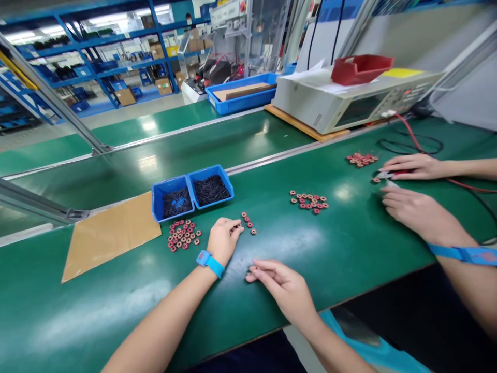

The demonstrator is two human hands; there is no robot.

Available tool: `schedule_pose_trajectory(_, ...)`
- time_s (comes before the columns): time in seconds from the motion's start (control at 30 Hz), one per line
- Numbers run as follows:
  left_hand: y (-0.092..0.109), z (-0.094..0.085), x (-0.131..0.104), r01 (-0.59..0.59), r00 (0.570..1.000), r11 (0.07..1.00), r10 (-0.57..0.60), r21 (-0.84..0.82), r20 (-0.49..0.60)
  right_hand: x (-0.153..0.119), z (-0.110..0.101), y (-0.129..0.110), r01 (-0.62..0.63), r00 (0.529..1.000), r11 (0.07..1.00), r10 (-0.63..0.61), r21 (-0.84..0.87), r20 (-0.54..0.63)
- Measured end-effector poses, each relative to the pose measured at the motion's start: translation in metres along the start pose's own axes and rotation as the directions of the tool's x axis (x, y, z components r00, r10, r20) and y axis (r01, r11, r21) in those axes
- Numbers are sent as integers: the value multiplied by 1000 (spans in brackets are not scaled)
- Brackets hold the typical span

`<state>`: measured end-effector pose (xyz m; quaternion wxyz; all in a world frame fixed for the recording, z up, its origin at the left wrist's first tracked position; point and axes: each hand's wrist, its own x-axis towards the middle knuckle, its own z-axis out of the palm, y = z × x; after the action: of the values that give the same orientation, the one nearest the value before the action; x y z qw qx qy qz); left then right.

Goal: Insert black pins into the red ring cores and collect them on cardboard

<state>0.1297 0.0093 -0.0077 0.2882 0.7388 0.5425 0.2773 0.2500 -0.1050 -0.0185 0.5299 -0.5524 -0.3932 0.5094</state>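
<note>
My left hand (224,239), with a blue wrist strap, pinches a small toothed ring (239,226) on the green table. Beside its fingertips a short line of similar red and copper rings (249,224) lies flat. My right hand (282,287) is closer to the table's front edge, thumb and fingers pressed together around something small that I cannot make out. Left of my left hand lies a cluster of rings (183,235). Behind it stand two joined blue bins, the left bin (173,199) and the right bin (210,187), both holding small dark parts.
Another ring group (308,201) lies right of centre, and one more (361,159) farther back. At the right, a co-worker's hands (417,207) handle a tool. A tan sheet (111,233) lies left. An instrument (349,103) with a red bin (361,70) stands behind.
</note>
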Motion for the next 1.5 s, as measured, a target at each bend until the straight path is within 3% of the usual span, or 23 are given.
schedule_pose_trajectory(0.1, 4, -12, -26, 20, 1000, 983, -15, -181, 27, 0, 1, -4, -102, 993, 994, 100, 30, 67)
schedule_pose_trajectory(0.2, 8, -29, -45, 90, 996, 910, -81, -405, 39, 5, 1, -12, -183, 979, 981, 176, 64, 101)
schedule_pose_trajectory(0.3, 8, -50, -50, 148, 988, 835, -142, -530, 52, 16, 0, -28, -101, 993, 994, 99, 38, 58)
schedule_pose_trajectory(0.43, -2, -76, -48, 293, 955, 665, -236, -687, 179, 40, 10, -58, 5, 1000, 1000, -6, 17, 19)
schedule_pose_trajectory(0.53, -15, -87, -51, 396, 914, 530, -308, -750, 265, 59, 29, -78, 4, 989, 998, 6, -66, 151)
schedule_pose_trajectory(0.67, -31, -95, -58, 450, 883, 427, -346, -785, 318, 77, 59, -87, 57, 935, 960, 45, -274, 353)
schedule_pose_trajectory(0.83, -43, -98, -64, 410, 892, 408, -365, -816, 266, 83, 81, -81, 185, 860, 869, 84, -460, 504)
schedule_pose_trajectory(1.07, -43, -99, -66, 401, 897, 425, -360, -812, 255, 79, 87, -75, 188, 809, 864, 133, -467, 572)
schedule_pose_trajectory(1.3, -40, -101, -67, 433, 886, 470, -381, -769, 265, 81, 87, -68, 93, 854, 927, 114, -364, 508)
schedule_pose_trajectory(1.5, -41, -103, -65, 425, 891, 453, -363, -784, 274, 86, 83, -71, 32, 976, 970, 22, -243, 216)
